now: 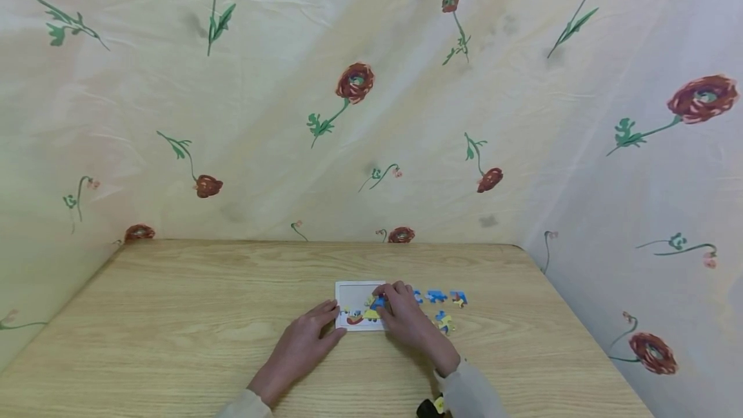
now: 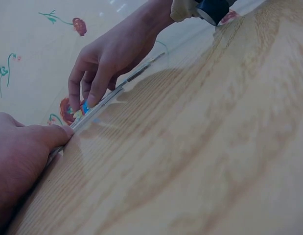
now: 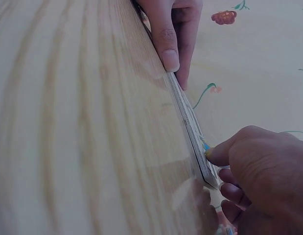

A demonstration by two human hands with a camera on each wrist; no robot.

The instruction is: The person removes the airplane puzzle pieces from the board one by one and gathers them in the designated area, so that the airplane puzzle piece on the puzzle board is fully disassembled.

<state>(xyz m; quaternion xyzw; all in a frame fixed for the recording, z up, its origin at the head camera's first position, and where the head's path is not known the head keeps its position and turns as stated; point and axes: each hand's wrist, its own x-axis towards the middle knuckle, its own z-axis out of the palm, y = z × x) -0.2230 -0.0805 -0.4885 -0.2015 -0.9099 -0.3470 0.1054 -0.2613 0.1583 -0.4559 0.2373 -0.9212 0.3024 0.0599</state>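
A white frame [image 1: 355, 291] lies flat on the wooden surface [image 1: 197, 315], with the left hand [image 1: 309, 339] at its near left corner. That hand's fingers are fairly straight and touch the frame's left side, while its thumb rests on the near edge. The right hand [image 1: 406, 316] reaches over the frame's right side, its thumb and fingertips pinching a blue piece [image 1: 378, 302] over the lower right part of the tray; whether the piece sits fully down cannot be told. A coloured picture in yellow and red runs along the lower part of the frame, while the upper left part shows plain grey backing. To the right of the frame lie loose pieces [image 1: 436, 297], mostly blue with some yellow: a row beyond the right hand, partly hidden by it, and others nearer the person, beside the wrist. Pale sleeves [image 1: 473, 392] cover both forearms. Next to the right sleeve, at the bottom of the head view, is a black item [image 1: 428, 409] with a yellow patch beside it. Cream cloth [image 1: 261, 115] printed with red flowers hangs behind the surface and along its sides.
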